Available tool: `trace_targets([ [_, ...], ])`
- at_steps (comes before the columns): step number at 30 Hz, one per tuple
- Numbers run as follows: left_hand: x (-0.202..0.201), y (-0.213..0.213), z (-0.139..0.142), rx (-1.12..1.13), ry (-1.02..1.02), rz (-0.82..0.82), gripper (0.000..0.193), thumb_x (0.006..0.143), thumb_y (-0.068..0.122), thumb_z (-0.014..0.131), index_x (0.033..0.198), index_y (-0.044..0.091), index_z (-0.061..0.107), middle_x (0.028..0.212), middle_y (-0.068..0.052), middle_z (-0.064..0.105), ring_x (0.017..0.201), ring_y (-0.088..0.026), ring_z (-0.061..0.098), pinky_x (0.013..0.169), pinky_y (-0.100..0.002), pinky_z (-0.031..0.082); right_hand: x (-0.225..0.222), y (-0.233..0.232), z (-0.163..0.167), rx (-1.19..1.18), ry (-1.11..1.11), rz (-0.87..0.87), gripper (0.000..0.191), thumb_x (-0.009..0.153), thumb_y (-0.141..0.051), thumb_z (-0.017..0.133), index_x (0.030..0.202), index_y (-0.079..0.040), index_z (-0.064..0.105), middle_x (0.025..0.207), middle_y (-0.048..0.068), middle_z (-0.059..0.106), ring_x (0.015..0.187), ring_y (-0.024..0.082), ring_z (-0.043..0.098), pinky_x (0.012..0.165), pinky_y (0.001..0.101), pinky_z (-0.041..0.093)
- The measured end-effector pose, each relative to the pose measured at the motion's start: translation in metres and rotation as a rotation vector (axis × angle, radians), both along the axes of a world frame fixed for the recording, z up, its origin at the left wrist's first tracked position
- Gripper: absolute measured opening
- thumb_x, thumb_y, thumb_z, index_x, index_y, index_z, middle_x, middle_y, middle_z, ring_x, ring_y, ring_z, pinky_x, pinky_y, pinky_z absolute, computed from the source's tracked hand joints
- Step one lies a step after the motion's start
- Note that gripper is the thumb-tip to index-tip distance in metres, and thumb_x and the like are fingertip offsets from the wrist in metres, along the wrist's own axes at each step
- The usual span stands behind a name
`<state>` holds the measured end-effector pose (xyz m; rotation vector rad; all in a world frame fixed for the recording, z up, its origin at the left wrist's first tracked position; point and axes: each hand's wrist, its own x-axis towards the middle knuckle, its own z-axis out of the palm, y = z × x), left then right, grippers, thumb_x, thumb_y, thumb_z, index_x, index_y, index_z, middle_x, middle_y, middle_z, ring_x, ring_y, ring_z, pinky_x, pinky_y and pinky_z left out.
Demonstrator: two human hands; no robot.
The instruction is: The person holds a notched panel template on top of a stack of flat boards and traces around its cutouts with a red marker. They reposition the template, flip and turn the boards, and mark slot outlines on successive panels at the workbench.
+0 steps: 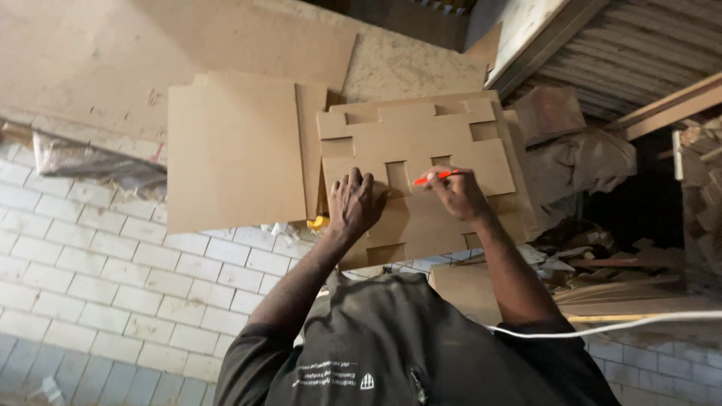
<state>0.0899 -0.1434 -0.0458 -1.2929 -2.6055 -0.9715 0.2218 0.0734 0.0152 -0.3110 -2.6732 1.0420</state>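
Cardboard template (421,150), the notched brown sheet with square cut-outs, lay near the middle of your view on a stack of sheets, with a larger plain cardboard sheet (233,150) at its 9 o'clock. It was flat, tan and stepped along its edges. Your left hand (353,203) pressed flat on it with fingers spread and gripping nothing, likely to stop it sliding. Your right hand (456,192), just at 3 o'clock of the left, pinched an orange-red marker (436,177), its tip at a cut-out's edge as if tracing it.
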Motion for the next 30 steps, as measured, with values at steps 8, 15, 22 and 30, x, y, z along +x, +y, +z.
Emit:
trace_targets([
  [8, 0.026, 0.054, -0.022, 0.131, -0.009, -0.277, 0.045, 0.088, 0.031, 0.073, 0.124, 0.005, 0.066, 0.098, -0.015, 0.062, 0.088, -0.034, 0.063, 0.078, -0.050, 0.048, 0.000, 0.029, -0.002, 0.073, 0.284, -0.118, 0.025, 0.108, -0.022, 0.059, 0.105, -0.004, 0.075, 0.097, 0.010, 0.074, 0.086, 0.021, 0.070, 0.069, 0.0327, 0.056],
  [15, 0.037, 0.064, -0.004, 0.139, 0.069, -0.236, 0.032, 0.087, 0.031, 0.074, 0.115, 0.018, 0.068, 0.089, -0.010, 0.064, 0.084, -0.032, 0.066, 0.075, -0.048, 0.049, 0.012, 0.053, 0.001, 0.434, 0.324, -0.136, 0.015, 0.102, -0.016, 0.064, 0.094, -0.008, 0.073, 0.088, 0.010, 0.075, 0.078, 0.031, 0.064, 0.070, 0.0441, 0.052],
  [22, 0.039, 0.067, 0.018, 0.132, 0.035, -0.250, 0.030, 0.087, 0.029, 0.074, 0.115, 0.020, 0.069, 0.087, -0.009, 0.064, 0.083, -0.031, 0.066, 0.073, -0.048, 0.048, 0.035, 0.055, -0.017, 0.596, 0.120, -0.133, 0.022, 0.088, -0.014, 0.067, 0.068, -0.007, 0.061, 0.068, 0.012, 0.064, 0.071, 0.032, 0.063, 0.069, 0.0469, 0.046],
  [30, 0.040, 0.069, 0.014, 0.100, 0.038, -0.275, 0.032, 0.086, 0.028, 0.075, 0.116, 0.020, 0.071, 0.088, -0.008, 0.063, 0.083, -0.031, 0.065, 0.074, -0.047, 0.048, 0.009, 0.072, -0.021, 0.153, 0.226, 0.018, 0.024, 0.104, -0.019, 0.055, 0.097, -0.002, 0.070, 0.088, 0.014, 0.072, 0.085, 0.032, 0.067, 0.077, 0.0444, 0.052],
])
